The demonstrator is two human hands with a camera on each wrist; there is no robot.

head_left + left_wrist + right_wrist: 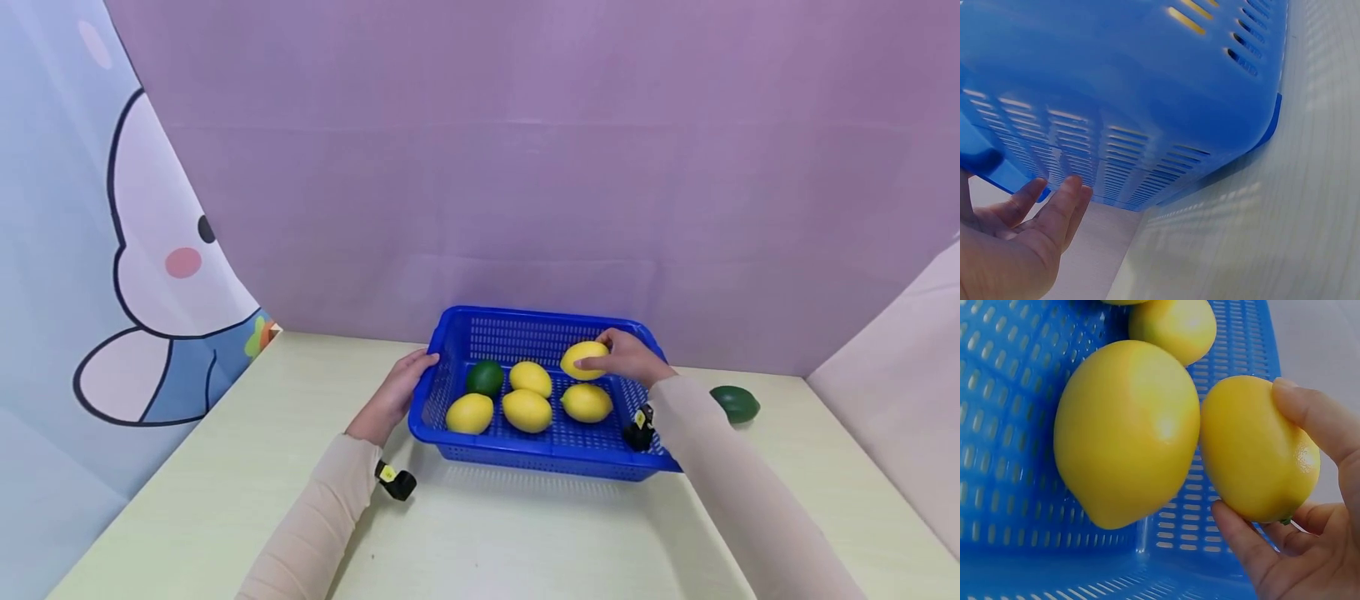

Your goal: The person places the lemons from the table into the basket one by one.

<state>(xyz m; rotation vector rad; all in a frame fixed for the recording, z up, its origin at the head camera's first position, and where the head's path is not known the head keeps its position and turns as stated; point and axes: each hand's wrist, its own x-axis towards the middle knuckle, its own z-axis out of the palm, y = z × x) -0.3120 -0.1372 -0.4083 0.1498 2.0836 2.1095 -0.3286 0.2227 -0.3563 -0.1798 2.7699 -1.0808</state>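
Note:
A blue plastic basket [525, 454] with slotted walls stands on the table. Over its right part, my right hand [633, 358] grips a lemon [585, 360], thumb on one side and fingers on the other, as the right wrist view also shows. Right beside the held fruit in that view is another lemon [1125, 434] inside the basket. At the basket's left rim is my left hand [401, 387], holding the edge with its fingers [1063, 209] along the outer wall. Several more lemons [527, 411] and one dark green fruit [485, 378] lie in the basket's left and middle.
Another dark green fruit [736, 404] lies on the pale table [480, 533], right of the basket and behind the right sleeve. A purple curtain [525, 183] hangs close behind the basket. To the left hangs a cartoon-printed cloth [60, 333].

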